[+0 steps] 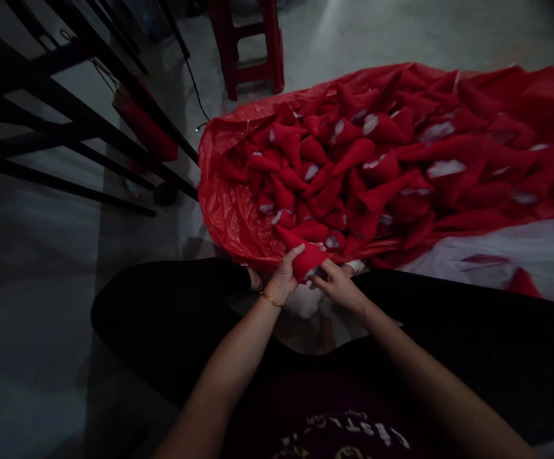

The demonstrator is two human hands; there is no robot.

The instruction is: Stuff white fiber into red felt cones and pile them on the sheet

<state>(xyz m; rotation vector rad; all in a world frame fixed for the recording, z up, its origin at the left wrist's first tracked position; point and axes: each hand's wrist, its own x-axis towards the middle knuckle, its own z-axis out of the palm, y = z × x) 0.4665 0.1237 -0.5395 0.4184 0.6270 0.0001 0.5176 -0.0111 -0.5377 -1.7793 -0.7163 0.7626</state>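
Observation:
My left hand point(286, 271) is closed around a red cone-shaped felt hat point(309, 260), its pointed end facing away to the upper left. At the hat's open end, white stuffing shows, and my right hand point(336, 284) has its fingers at that opening, pinched against the rim. Whether those fingers also hold stuffing is hidden. Below the hat, between my legs, lies a clump of white stuffing point(305, 301). Just beyond my hands is a heap of similar red stuffed cones point(329, 169), many with white filling at their open ends.
A large red plastic sheet or bag point(229, 210) holds the heap. Behind it stands a red plastic stool point(252, 57). Black metal bars point(66, 121) rise at the left. A whitish translucent plastic bag point(491, 252) lies at the right, beside my leg.

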